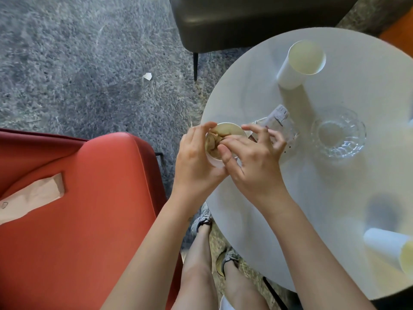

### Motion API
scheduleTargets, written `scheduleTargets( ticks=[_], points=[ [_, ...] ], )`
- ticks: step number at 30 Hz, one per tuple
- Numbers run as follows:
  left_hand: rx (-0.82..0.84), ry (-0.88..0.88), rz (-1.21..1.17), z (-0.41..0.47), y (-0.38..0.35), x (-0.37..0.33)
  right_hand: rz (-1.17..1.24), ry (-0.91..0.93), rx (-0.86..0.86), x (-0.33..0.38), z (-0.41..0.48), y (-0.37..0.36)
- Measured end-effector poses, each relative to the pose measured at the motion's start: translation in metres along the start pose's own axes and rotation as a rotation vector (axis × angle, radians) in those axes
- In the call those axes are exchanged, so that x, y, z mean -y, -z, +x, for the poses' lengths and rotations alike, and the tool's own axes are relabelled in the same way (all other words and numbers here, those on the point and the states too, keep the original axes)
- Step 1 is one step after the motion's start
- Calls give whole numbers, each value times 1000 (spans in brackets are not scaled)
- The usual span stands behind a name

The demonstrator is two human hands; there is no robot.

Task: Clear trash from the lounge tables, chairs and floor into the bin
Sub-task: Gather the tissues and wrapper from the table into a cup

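My left hand grips a white paper cup at the left edge of the round white table. My right hand pushes crumpled tan paper down into that cup with thumb and forefinger. A clear plastic wrapper lies on the table just beyond my right fingers. An upright white paper cup stands at the table's far side. Another white cup lies at the right edge. A small white paper scrap lies on the grey carpet.
A glass bowl sits on the table right of the wrapper. A red armchair at the left has a brown paper bag on its seat. A dark chair stands beyond the table. My legs and shoes are below.
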State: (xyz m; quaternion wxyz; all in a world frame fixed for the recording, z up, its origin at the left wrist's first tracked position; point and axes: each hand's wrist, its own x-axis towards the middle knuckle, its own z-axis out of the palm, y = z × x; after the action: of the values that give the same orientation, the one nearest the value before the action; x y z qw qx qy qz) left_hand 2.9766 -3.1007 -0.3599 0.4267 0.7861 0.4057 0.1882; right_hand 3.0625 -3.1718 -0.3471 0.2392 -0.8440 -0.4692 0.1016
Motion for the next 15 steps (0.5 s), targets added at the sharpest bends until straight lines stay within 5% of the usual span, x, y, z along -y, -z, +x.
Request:
scheduleTargets(
  ticks=[8, 15],
  points=[
    [-61, 29, -45, -27, -17, -9, -116, 88, 143, -5, -16, 10],
    [-104, 8, -101, -46, -13, -28, 67, 88, -46, -10, -40, 40]
  ],
)
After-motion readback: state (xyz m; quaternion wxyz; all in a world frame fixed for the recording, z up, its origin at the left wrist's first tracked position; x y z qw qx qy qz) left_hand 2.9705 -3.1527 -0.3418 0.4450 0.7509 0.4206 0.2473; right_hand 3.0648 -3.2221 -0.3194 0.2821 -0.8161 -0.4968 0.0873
